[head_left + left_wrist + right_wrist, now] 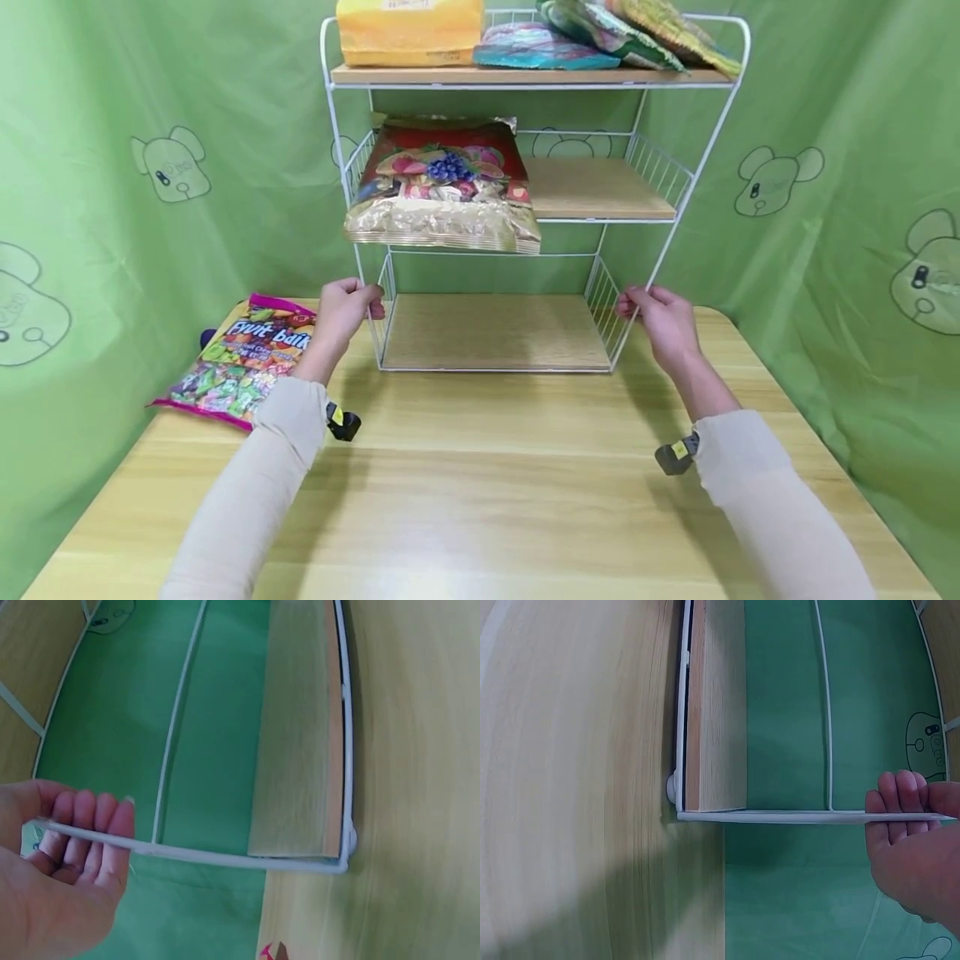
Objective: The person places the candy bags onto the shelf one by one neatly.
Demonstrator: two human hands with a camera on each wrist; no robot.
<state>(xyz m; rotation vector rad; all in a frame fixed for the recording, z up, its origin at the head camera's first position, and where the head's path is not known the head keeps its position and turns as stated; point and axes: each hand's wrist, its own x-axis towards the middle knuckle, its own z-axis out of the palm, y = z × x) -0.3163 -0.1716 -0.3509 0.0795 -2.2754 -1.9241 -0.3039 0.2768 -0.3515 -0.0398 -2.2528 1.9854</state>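
A white wire rack (495, 370) with three wooden shelves stands at the back of the table. My left hand (347, 310) grips its left front post, fingers curled round the thin bar, as the left wrist view shows with the hand (75, 855) at the lower left. On the opposite side my right hand (663, 323) holds the right front post; in the right wrist view that hand (911, 832) has its fingers bent round the bar. A red and gold candy bag (450, 187) lies on the middle shelf, its front end overhanging the edge.
Left of the rack, a pink-edged candy bag (236, 362) lies on the table (480, 483), partly behind my left arm. The top shelf bears a yellow package (411, 37) and several colourful bags (543, 48). Green cloth (247, 167) surrounds the table.
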